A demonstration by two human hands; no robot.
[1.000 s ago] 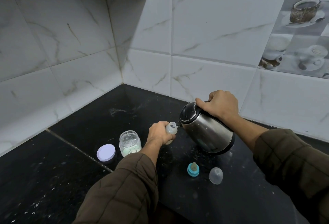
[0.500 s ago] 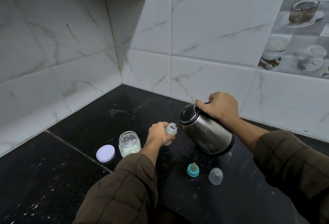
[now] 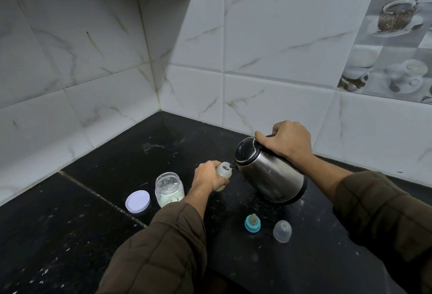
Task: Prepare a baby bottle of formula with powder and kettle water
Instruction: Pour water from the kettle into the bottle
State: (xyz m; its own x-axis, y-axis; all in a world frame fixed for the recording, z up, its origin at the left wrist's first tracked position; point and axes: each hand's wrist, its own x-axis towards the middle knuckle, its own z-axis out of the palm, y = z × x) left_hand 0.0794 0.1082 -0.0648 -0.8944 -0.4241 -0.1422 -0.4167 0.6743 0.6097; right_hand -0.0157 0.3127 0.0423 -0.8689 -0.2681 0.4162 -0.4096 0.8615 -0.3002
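Left hand [image 3: 207, 177] grips bottle [image 3: 223, 172] on surface [image 3: 93, 200]. Right hand [image 3: 285, 142] grips kettle [image 3: 271, 174] handle; kettle tilted, spout at bottle mouth.

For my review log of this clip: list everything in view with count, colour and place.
counter: one, black, beneath everything
bottle: one, cloudy white, centre, held
kettle: one, steel, black lid, tilted, spout at the bottle's mouth
jar: one, clear, powder inside, open, left of the bottle
lid: one, pale lilac, left of the jar
teat: one, teal ring, nearer the person
cap: one, clear, right of the teat
left hand: one, fingers round the bottle
right hand: one, fingers round the kettle's handle
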